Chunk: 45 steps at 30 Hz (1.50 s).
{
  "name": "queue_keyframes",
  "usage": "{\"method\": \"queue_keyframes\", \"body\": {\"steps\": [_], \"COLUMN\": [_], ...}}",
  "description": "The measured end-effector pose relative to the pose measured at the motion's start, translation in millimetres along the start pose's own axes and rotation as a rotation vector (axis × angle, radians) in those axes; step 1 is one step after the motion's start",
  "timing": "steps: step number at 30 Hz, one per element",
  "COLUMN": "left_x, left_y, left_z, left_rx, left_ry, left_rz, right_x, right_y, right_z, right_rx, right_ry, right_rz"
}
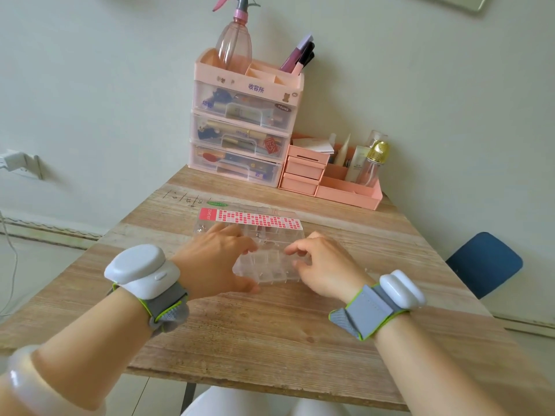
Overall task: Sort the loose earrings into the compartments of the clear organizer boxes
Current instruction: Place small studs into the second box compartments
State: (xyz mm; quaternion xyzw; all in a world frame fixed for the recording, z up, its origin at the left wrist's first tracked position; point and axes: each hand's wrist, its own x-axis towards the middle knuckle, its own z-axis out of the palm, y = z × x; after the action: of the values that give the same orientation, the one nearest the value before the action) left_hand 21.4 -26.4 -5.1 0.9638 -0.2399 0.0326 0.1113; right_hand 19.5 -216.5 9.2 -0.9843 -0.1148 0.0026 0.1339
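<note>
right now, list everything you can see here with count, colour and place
clear organizer boxes: at least one, transparent, table centre, under both hands
sticker sheet: one, pink and white, lying at the boxes' far edge
table: one, light wood
drawer unit: one, pink frame with clear drawers, far edge by the wall
spray bottle: one, pink, standing in the drawer unit's top
small desk organizer: one, pink, right of the drawer unit, holding bottles
gold-capped bottle: one, clear, in that organizer
chair: one, blue, right of the table
wall socket: one, white, left wall
wrist devices: two, white on grey straps
left hand: holds the boxes' left side
right hand: fingers curled above the boxes' right side; contact unclear
</note>
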Motion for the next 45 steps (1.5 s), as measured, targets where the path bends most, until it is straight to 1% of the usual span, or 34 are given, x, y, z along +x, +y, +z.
{"method": "queue_keyframes", "body": {"steps": [3, 8, 11, 14, 16, 18, 21, 23, 25, 29, 32, 42, 45], "left_x": [-5, -11, -13, -13, -13, -12, -12, -11, -8, 1, 11, 41, 45], "left_y": [1, 1, 3, 10, 14, 18, 24, 28, 33, 41, 43, 48, 49], "left_z": [-2, -4, -7, -10, -11, -13, -13, -9, -3, 6, 8, 6, 10], "left_rx": [0.014, 0.014, -0.108, -0.212, -0.247, -0.244, -0.204, -0.128, -0.054, -0.087, -0.095, -0.091, -0.087], "left_ry": [-0.004, 0.107, 0.142, 0.132, 0.136, 0.121, 0.04, -0.017, -0.043, -0.063, -0.096, -0.137, -0.117], "left_rz": [0.011, 0.005, -0.058, -0.106, -0.115, -0.121, -0.131, -0.122, -0.107, -0.072, -0.027, 0.093, 0.107], "right_x": [-6, -16, -17, -20, -22, -23, -24, -23, -21, -20, -18, -15, -14], "right_y": [-5, -10, -10, -11, -10, -7, -2, 5, 14, 35, 50, 97, 108], "right_z": [-3, -7, -8, -8, -8, -8, -8, -10, -15, -23, -23, -18, -15], "right_rx": [0.015, 0.031, 0.058, 0.141, 0.168, 0.205, 0.239, 0.247, 0.245, 0.276, 0.31, 0.322, 0.337], "right_ry": [-0.046, -0.069, -0.106, -0.17, -0.179, -0.195, -0.234, -0.18, -0.07, 0.105, 0.196, 0.356, 0.382], "right_rz": [-0.022, -0.066, -0.098, -0.138, -0.156, -0.16, -0.179, -0.181, -0.143, -0.035, 0.029, 0.184, 0.208]}}
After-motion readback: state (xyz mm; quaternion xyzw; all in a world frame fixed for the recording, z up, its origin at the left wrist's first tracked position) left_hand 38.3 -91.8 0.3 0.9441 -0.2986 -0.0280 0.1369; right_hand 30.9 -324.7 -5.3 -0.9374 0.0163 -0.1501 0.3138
